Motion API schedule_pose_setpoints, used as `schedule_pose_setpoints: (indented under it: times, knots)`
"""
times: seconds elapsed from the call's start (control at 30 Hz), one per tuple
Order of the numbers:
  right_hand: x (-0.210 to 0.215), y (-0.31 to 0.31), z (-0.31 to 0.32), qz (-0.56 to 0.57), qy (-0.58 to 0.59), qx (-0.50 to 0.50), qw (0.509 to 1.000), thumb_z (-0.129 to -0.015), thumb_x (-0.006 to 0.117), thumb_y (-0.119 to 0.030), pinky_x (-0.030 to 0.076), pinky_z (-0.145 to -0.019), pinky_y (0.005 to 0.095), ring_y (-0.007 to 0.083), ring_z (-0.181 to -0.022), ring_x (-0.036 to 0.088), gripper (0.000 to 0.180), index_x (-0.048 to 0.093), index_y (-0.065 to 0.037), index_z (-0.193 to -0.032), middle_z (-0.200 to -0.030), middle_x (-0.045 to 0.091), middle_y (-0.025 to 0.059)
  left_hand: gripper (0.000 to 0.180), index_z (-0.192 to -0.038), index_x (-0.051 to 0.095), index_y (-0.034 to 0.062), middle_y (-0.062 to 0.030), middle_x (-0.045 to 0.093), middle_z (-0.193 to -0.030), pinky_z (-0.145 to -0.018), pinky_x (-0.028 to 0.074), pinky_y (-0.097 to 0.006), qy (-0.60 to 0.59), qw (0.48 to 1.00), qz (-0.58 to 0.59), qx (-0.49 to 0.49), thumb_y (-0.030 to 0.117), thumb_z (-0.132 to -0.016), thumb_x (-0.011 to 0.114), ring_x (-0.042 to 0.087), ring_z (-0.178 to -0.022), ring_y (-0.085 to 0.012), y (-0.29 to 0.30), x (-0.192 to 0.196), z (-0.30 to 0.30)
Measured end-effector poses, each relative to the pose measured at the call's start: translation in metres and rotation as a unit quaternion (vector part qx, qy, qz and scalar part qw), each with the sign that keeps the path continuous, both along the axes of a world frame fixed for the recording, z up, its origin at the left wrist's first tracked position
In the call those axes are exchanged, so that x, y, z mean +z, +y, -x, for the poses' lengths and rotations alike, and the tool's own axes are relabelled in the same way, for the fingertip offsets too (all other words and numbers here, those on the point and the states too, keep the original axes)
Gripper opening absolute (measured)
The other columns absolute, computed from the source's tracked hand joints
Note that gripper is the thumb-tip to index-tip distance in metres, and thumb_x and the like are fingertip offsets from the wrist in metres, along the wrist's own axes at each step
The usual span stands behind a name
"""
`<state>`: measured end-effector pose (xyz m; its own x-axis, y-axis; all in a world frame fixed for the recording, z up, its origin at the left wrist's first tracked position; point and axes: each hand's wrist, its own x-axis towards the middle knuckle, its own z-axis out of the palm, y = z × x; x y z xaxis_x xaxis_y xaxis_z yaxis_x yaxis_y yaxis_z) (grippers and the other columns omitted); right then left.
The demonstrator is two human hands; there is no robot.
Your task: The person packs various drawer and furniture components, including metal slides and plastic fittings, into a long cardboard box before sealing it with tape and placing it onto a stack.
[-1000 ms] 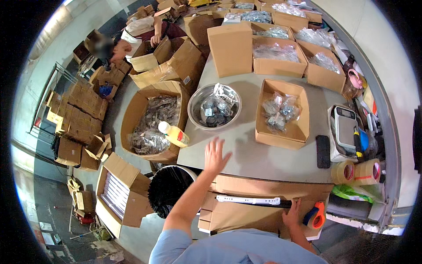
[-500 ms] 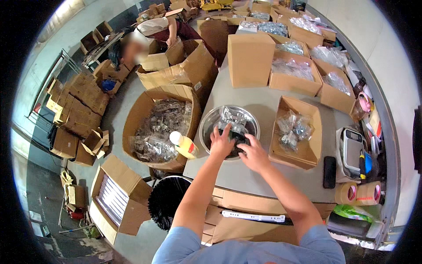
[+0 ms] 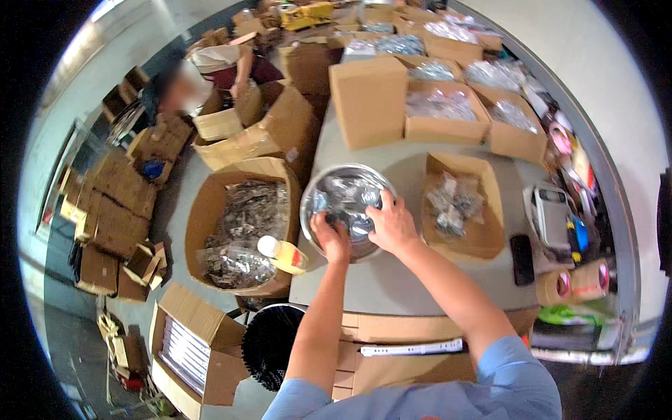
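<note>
Clear plastic packets of small silvery and dark parts (image 3: 346, 190) lie inside the round stainless-steel bowl (image 3: 363, 250), and both our hands are down among them. Our left hand (image 3: 331, 238) curls over the bowl's near-left part; our right hand (image 3: 393, 225) comes in from its right side, fingers bent and thumb held apart from them. We cannot tell whether either one pinches a packet.

Just left of the bowl, on our side, a pale-yellow plastic bottle with a white cap (image 3: 285, 255) bears a red label patch too small for us to read.

Under the bowl is a smooth grey tabletop (image 3: 392, 287). Right of it stands an open brown cardboard box (image 3: 491, 224) holding similar packets; left of it, a large brown carton (image 3: 201, 220) is heaped with bagged parts. Nearer us than the bowl, a white slotted metal rail (image 3: 413, 348) lies on flat cardboard. Well beyond the bowl, to the left, another person (image 3: 217, 59) bends over a carton.

A second ago our left hand was spread short of the bowl and our right was by the rail; since half a second ago, our left fingertips have shifted toward the bowl's left side.
</note>
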<state>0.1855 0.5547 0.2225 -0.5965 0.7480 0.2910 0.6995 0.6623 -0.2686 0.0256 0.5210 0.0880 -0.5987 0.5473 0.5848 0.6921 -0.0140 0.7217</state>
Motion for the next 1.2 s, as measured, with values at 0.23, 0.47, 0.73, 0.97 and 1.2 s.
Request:
schedule_pose_setpoints:
  times: [0.23,0.47,0.73,0.97,1.2]
  knots:
    - [0.015,-0.107,-0.183,0.213,0.096,-0.026,0.972,-0.059,0.075,-0.024,0.043,-0.091,0.0452,0.0432,-0.107,0.046,0.049,0.061,-0.008,-0.102,-0.123,0.039,0.0242,0.052,-0.128,0.027,0.0002,-0.0238,0.041,-0.123,-0.097,0.035,-0.045,-0.015,0.998,-0.026,-0.046,0.001,-0.084,0.054,0.044,-0.114,-0.0342,0.008,0.040,-0.022]
    - [-0.090,-0.255,-0.332,0.327,0.061,-0.375,0.865,-0.065,0.075,-0.035,0.035,-0.100,0.0450,0.0447,-0.114,0.041,0.057,0.058,-0.006,-0.111,-0.125,0.035,0.0303,0.050,-0.128,0.026,0.0037,-0.0145,0.042,-0.120,-0.087,0.042,-0.031,-0.176,0.967,-0.110,-0.147,-0.001,-0.083,0.049,0.047,-0.101,-0.0205,-0.009,0.081,-0.040]
    - [-0.152,-0.304,-0.338,0.226,0.110,-0.395,0.884,-0.075,0.067,-0.028,0.035,-0.097,0.0495,0.0459,-0.113,0.040,0.053,0.054,-0.008,-0.122,-0.124,0.037,0.0309,0.049,-0.121,0.051,0.0147,-0.0082,0.058,-0.113,-0.070,0.053,-0.040,-0.784,0.471,0.005,-0.404,0.037,-0.080,0.066,0.058,-0.098,-0.0281,-0.168,0.096,-0.198]
    - [-0.165,-0.292,-0.384,0.234,0.273,-0.341,0.868,-0.077,0.058,-0.004,0.039,-0.091,0.0433,0.0385,-0.101,0.050,0.048,0.050,-0.008,-0.124,-0.108,0.050,0.0227,0.045,-0.122,0.047,0.0069,-0.0112,0.056,-0.115,-0.095,0.044,-0.047,-0.798,0.432,0.264,-0.327,0.020,-0.083,0.066,0.055,-0.107,-0.0273,-0.288,0.054,-0.262]
    - [-0.118,-0.292,-0.407,0.095,0.088,-0.396,0.909,-0.073,0.064,-0.008,0.035,-0.094,0.0483,0.0386,-0.106,0.047,0.061,0.042,-0.011,-0.129,-0.108,0.047,0.0229,0.049,-0.124,0.045,0.0058,-0.0072,0.056,-0.116,-0.094,0.044,-0.038,-0.687,0.522,0.345,-0.370,0.015,-0.082,0.068,0.055,-0.106,-0.0230,-0.291,0.035,-0.280]
